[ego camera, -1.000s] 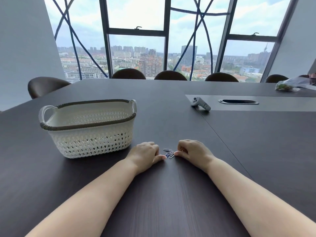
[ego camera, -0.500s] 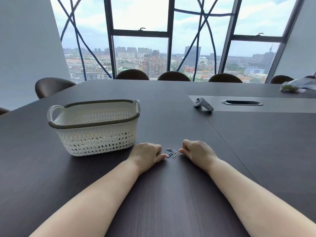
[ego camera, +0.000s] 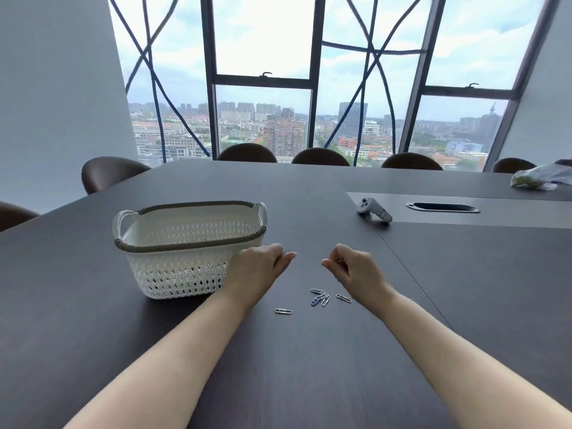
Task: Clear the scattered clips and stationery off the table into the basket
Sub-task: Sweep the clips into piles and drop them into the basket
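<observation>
A white lattice basket (ego camera: 161, 243) with a dark rim stands on the dark table, left of centre. My left hand (ego camera: 260, 267) is raised just right of the basket and pinches a paper clip (ego camera: 286, 252) between its fingertips. My right hand (ego camera: 353, 267) is raised too, fingers curled, pinching something small that looks like a clip. Below the hands several paper clips (ego camera: 320, 298) lie on the table, with one (ego camera: 283, 311) apart to the left and another (ego camera: 343, 298) to the right.
A grey handheld controller (ego camera: 374, 210) lies at the back right beside a cable slot (ego camera: 442, 207). A plastic bag (ego camera: 538, 179) sits at the far right edge. Chairs (ego camera: 108, 174) line the far side and the left of the table.
Both hands have lifted off the table from beside the clips, each pinching something. The clips they covered now lie in the open below them.
</observation>
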Motion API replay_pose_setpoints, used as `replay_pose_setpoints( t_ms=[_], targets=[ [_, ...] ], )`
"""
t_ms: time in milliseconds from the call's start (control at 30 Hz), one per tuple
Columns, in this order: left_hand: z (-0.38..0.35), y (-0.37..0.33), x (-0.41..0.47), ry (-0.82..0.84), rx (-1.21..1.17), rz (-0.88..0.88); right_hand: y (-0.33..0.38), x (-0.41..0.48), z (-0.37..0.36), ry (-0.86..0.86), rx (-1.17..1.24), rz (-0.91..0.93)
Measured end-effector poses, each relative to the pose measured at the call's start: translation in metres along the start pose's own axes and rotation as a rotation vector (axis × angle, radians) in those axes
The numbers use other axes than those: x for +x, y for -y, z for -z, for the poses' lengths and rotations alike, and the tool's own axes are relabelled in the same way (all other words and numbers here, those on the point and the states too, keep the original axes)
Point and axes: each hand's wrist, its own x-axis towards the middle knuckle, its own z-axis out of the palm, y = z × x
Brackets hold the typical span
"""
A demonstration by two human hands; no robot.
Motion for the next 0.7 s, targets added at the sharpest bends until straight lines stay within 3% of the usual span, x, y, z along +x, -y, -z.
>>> replay_pose_setpoints(
  t_ms=[67,200,333,500,700],
  targets=[
    [0.025,0.008,0.014,0.007,0.009,0.053,0.025,0.018,0.003,-0.057,0.064,0.054],
    [0.073,0.033,0.033,-0.299,0.168,-0.065,0.088,0.058,-0.003,-0.156,0.151,0.179],
    [0.108,0.071,0.046,-0.114,0.245,0.115,0.128,0.089,-0.031,-0.143,0.171,0.222],
    [0.103,0.123,0.034,0.111,0.264,0.217,0.123,0.103,-0.068,-0.063,0.173,0.134],
    [0.098,0.136,0.025,0.146,0.107,0.296,0.117,0.111,-0.077,0.062,0.132,0.18]
  ],
)
